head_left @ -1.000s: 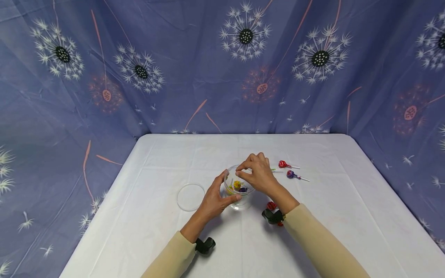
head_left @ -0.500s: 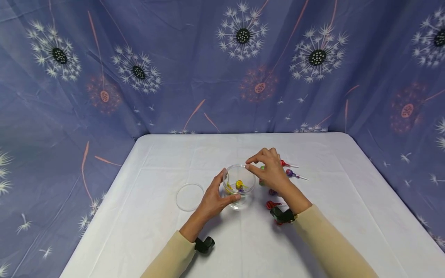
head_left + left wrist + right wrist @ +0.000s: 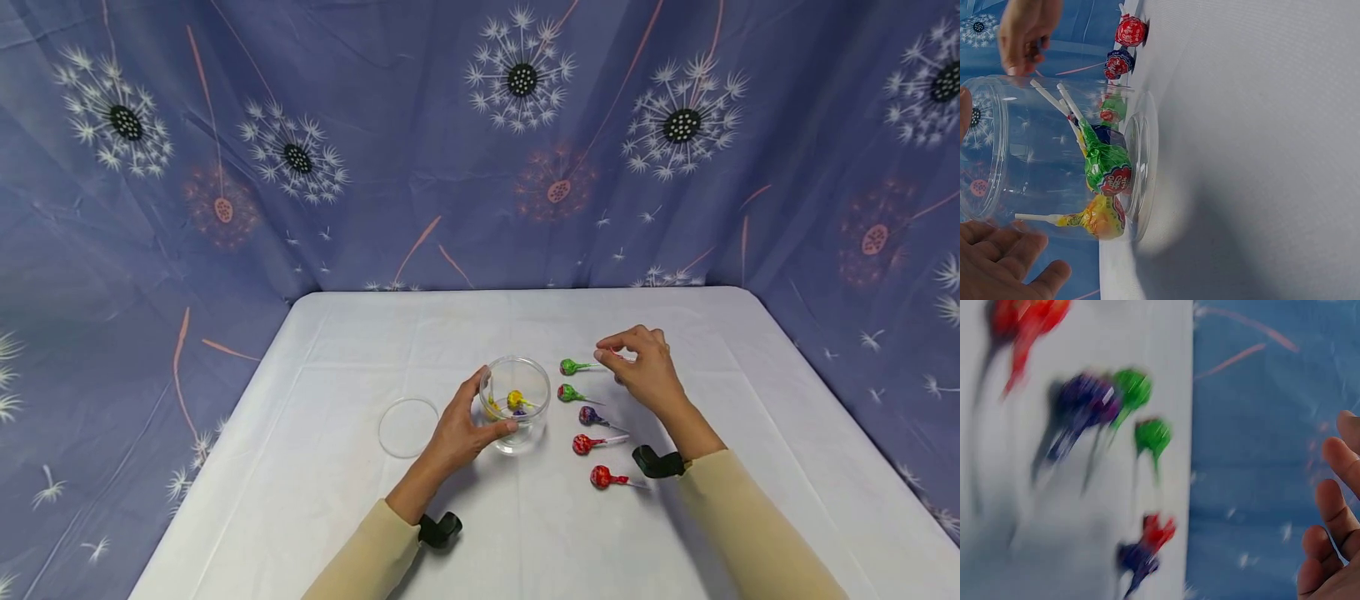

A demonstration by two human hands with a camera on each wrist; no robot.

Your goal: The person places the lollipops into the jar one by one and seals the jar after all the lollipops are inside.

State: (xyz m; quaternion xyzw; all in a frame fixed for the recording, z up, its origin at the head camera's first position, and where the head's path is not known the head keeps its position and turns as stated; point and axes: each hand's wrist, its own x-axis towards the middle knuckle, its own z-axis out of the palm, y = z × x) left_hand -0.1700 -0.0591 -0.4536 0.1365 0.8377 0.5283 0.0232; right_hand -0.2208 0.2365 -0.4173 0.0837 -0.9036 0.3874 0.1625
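A clear round jar (image 3: 527, 437) stands on the table, and my left hand (image 3: 467, 433) grips its side with thumb and fingers apart around it. Inside, the left wrist view shows a green lollipop (image 3: 1105, 164), a yellow lollipop (image 3: 1105, 217) and a dark blue one partly hidden behind them. My right hand (image 3: 645, 375) hovers over the far right lollipops, fingers loosely bent; in the right wrist view its fingers (image 3: 1335, 503) hold nothing. A red lollipop (image 3: 1131, 31) and a purple lollipop (image 3: 1119, 64) lie near it, mostly covered by the hand in the head view.
Right of the jar lies a column of lollipops: two green, the nearer green lollipop (image 3: 567, 393) among them, a purple lollipop (image 3: 588, 416), a red lollipop (image 3: 582, 444) and another red lollipop (image 3: 602, 477). A clear round lid (image 3: 380, 427) lies left. Patterned curtain (image 3: 420, 167) surrounds the white table (image 3: 337, 367).
My right hand has moved from above the jar's mouth to the right, over the far lollipops, uncovering the column beside the jar. My left hand stays on the jar.
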